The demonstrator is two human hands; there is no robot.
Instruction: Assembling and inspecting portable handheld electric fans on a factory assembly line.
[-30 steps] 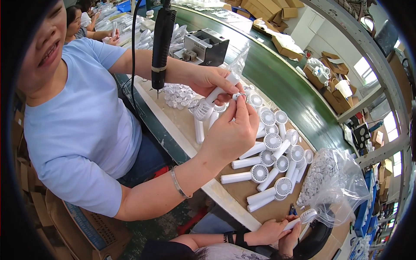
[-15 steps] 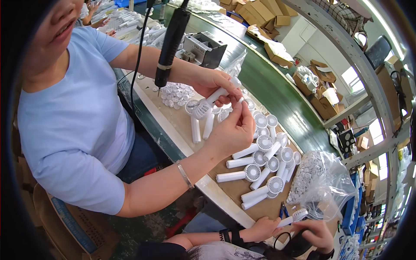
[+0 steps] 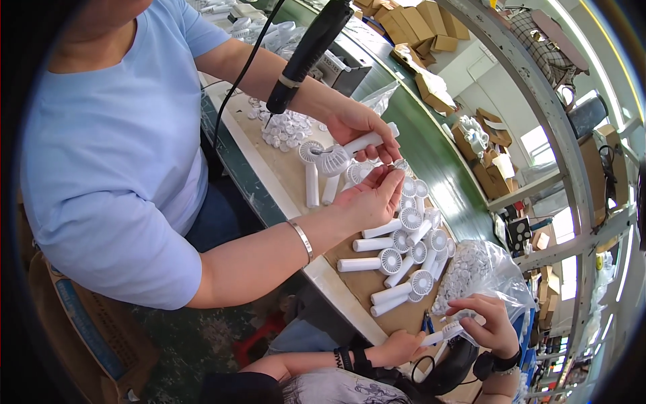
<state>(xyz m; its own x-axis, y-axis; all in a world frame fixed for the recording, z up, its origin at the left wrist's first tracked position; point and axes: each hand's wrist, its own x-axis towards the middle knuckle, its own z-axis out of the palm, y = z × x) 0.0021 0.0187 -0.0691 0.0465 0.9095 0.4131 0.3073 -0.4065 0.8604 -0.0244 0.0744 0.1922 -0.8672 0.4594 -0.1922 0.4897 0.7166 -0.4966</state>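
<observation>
Low in the picture, my left hand (image 3: 398, 348) is closed round the handle of a small white handheld fan (image 3: 433, 339). Its slatted round head points to the right. My right hand (image 3: 494, 324) hovers by that fan head, thumb and fingers bent and apart. From here I cannot tell whether its fingertips touch the fan, and no part shows between them. A clear plastic bag (image 3: 505, 269) of small round white pieces lies just beyond my right hand. Small pliers with blue handles (image 3: 428, 322) rest beside the fan I hold.
At left, a co-worker in a light blue shirt (image 3: 114, 148) works on a white fan (image 3: 367, 141). Several white fans (image 3: 407, 259) cover the table between us. A black electric screwdriver (image 3: 306, 60) hangs over round white caps (image 3: 286, 128). Behind runs a green conveyor belt (image 3: 437, 168).
My right hand has risen from below the fan to beside its head and the bag. My left hand still grips the handle. The whole view has shifted slightly.
</observation>
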